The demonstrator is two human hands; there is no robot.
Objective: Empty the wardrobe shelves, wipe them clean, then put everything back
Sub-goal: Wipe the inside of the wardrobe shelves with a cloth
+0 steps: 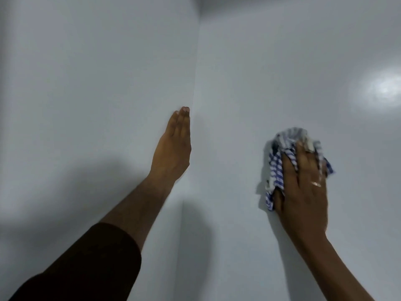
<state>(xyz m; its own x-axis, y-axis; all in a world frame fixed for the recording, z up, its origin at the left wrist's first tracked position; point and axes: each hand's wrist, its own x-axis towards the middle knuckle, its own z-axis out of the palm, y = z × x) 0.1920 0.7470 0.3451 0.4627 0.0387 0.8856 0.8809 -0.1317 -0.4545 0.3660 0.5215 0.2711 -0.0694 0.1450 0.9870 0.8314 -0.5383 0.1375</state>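
Observation:
A crumpled blue-and-white striped cloth (280, 168) lies against the white back panel (260, 83) of the wardrobe. My right hand (303, 187) lies flat on the cloth with straight fingers and presses it to the panel; a ring shows on one finger. My left hand (173, 146) rests flat, fingers straight and together, on the white side panel (97, 83), its fingertips close to the inner corner. Nothing is in the left hand. A dark sleeve covers the left forearm.
The two white panels meet at a vertical corner (196, 61). A bright light reflection (382, 88) shows on the back panel at the right. Shadows of my arms fall across the lower panels.

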